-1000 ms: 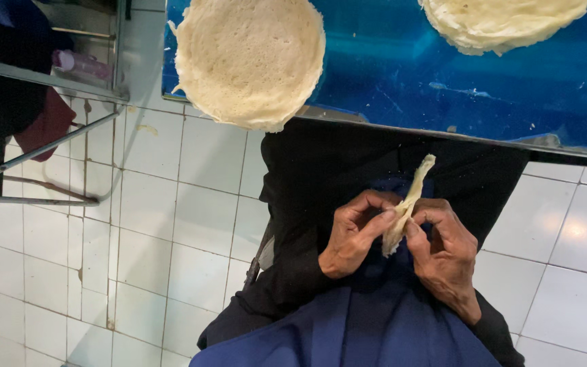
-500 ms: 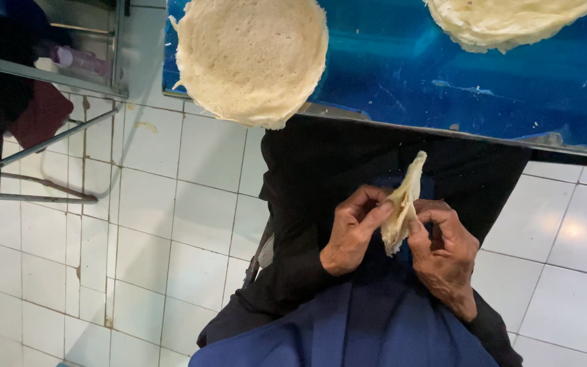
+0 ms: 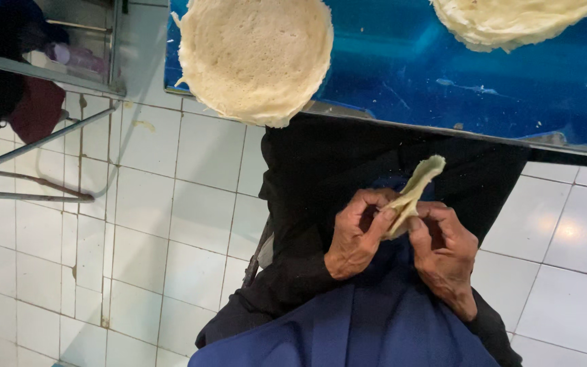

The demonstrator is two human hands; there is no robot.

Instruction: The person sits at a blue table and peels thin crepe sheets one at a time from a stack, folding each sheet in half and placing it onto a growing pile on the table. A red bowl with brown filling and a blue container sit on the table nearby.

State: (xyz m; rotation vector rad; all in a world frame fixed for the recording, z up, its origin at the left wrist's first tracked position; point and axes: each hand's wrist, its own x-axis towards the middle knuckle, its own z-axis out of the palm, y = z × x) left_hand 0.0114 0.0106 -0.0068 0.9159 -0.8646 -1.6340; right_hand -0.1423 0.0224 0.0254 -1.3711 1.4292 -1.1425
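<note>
Both hands pinch a pale folded strip of dough (image 3: pixel 412 194) over the lap: left hand (image 3: pixel 356 234) fingers (image 3: pixel 382 228) closed on its lower left, right hand (image 3: pixel 446 251) closing on its right. Its upper end sticks up past the fingers toward the far blue worktop (image 3: pixel 402 61), where a round pale flatbread (image 3: pixel 256 54) lies at the left.

Food workshop: dough rounds (image 3: pixel 256 58), tiled floor (image 3: pixel 191 204).

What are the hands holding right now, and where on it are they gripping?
Both the left hand and the right hand pinch a folded piece of thin pale dough at its lower end; its upper tip sticks up free.
</note>
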